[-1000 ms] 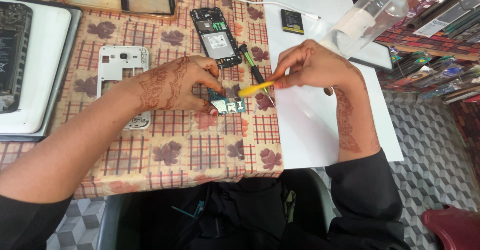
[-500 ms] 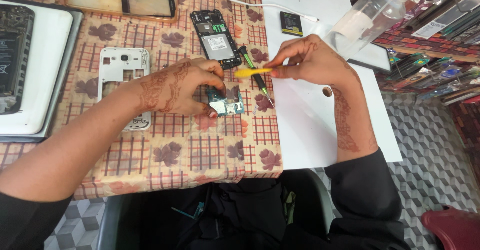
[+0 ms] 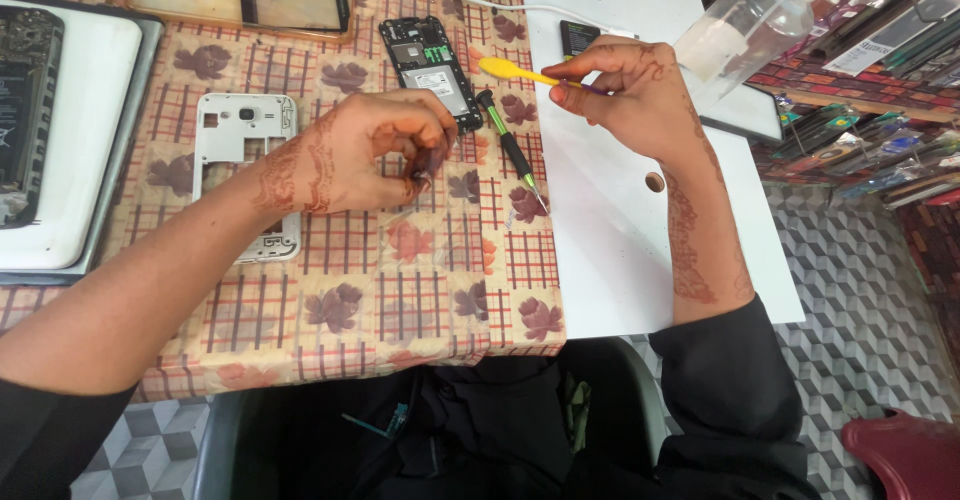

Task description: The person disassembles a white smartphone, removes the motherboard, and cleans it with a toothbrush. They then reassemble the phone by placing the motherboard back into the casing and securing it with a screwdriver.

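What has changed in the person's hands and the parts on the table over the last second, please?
The right hand lifted its yellow tool up off the small circuit board and away toward the opened phone. The left hand curled over the board, which is now hidden beneath its fingers. The green-handled screwdriver, white phone frame and clear bottle stayed put.

Counter (image 3: 420, 310) covered with checked, leaf-print cloth; white board (image 3: 620, 260) over its right part. Floor (image 3: 870, 290) of grey cube-pattern tiles. Cluttered shelf (image 3: 880, 90) of packaged goods at right. Red stool (image 3: 905, 455) bottom right. Even, bright light.
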